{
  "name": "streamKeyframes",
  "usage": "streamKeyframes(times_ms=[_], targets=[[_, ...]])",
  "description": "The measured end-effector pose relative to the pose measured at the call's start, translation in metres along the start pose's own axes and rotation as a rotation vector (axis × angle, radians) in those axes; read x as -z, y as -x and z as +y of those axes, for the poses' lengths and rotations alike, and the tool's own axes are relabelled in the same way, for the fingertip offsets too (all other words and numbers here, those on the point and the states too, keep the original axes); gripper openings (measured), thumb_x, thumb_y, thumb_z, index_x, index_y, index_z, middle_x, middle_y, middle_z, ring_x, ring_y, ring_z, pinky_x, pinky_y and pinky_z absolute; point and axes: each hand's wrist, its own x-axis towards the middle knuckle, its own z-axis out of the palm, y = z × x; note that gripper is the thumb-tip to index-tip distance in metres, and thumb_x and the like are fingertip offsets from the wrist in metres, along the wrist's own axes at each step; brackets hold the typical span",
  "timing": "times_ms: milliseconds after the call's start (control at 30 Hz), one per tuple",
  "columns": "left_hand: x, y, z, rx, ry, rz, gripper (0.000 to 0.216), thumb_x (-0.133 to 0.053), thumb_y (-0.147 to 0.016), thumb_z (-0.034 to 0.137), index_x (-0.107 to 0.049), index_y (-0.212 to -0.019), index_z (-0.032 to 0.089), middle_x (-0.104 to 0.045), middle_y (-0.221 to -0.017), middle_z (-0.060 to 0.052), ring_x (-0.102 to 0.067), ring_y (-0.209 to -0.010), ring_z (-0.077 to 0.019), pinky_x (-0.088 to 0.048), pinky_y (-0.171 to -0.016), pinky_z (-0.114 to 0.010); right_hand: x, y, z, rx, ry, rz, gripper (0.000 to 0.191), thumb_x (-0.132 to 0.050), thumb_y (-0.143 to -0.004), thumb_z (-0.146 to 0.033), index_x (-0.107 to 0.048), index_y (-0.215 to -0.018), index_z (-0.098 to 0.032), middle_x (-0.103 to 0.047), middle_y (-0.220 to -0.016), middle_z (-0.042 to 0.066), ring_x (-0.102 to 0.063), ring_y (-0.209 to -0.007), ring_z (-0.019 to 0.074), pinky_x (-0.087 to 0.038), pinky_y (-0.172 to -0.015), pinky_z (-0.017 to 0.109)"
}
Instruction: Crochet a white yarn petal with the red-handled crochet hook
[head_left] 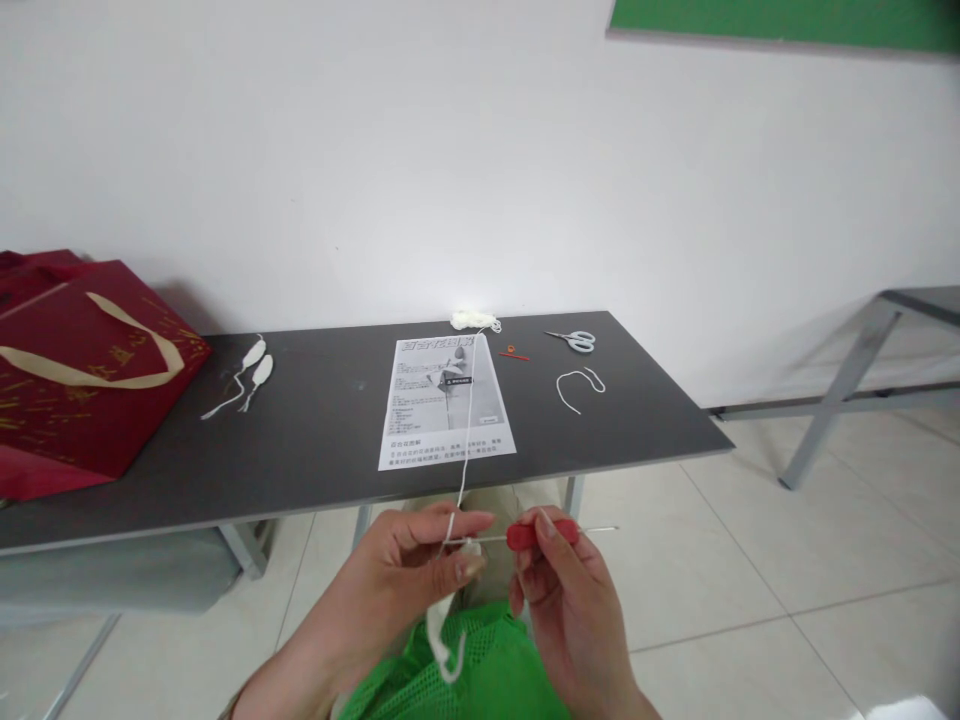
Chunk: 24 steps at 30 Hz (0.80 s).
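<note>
Pinched in my left hand (405,570) is a small white crochet piece (442,610), its lower part and a loose yarn tail hanging below my fingers. My right hand (566,590) grips the red handle of a crochet hook (521,537), and the hook's thin shaft reaches left to the top of the piece. A strand of white yarn (466,455) passes over my left index finger and runs up across the sheet to a white yarn bundle (474,319) at the table's back edge. Fingers partly hide the stitches at the hook tip.
On the dark table (322,420) lie a printed instruction sheet (420,430), scissors (580,342), a cut piece of yarn (574,373), a small red stick (514,357) and two white crocheted leaf shapes (259,370). A red gift bag (82,430) stands at the left. Another table (922,300) is at far right.
</note>
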Motion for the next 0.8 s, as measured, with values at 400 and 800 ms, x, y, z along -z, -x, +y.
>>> streamKeyframes(times_ms=[400, 800], targets=[[-0.007, -0.018, -0.007, -0.013, -0.044, -0.092, 0.038, -0.079, -0.067, 0.029, -0.076, -0.104, 0.020, -0.070, -0.076, -0.003, -0.056, -0.069, -0.0173, -0.043, -0.067, -0.027, 0.000, -0.015, 0.022, 0.056, 0.044, 0.026, 0.018, -0.084, -0.065, -0.027, -0.072, -0.076, -0.020, -0.070, -0.068, -0.002, -0.063, -0.061, 0.0094, -0.050, -0.056, 0.015], [0.015, -0.048, -0.054, -0.294, -0.435, 0.002, 0.037, -0.063, -0.076, 0.017, -0.074, -0.110, 0.024, -0.069, -0.096, -0.010, -0.061, -0.091, -0.0269, -0.043, -0.084, -0.035, 0.019, -0.044, 0.024, 0.076, 0.304, -0.105, 0.018, -0.087, -0.054, -0.019, -0.073, -0.064, -0.020, -0.073, -0.065, 0.002, -0.067, -0.067, 0.0186, -0.053, -0.067, 0.028]])
